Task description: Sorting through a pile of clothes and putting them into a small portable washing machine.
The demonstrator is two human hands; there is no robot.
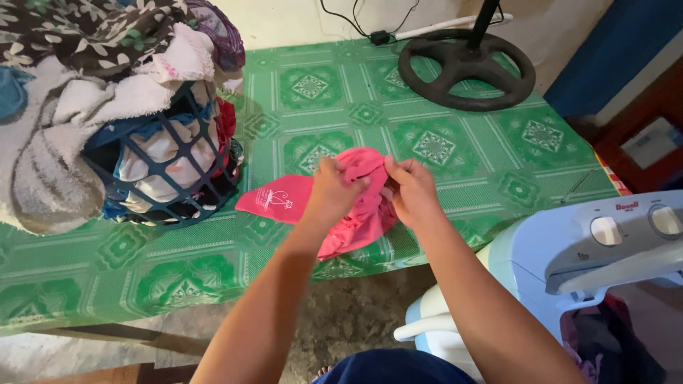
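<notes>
A pink garment with a white print on one flap hangs between both hands above the edge of a green patterned mat. My left hand pinches the cloth's upper left part. My right hand grips its upper right part, close beside the left. The printed flap trails left and rests on the mat. Most of the garment is bunched under my fingers.
A blue lattice laundry basket overflowing with towels and clothes stands at the left. A black round fan base sits at the back. A white and pale blue washing machine is at the lower right, with dark clothes inside.
</notes>
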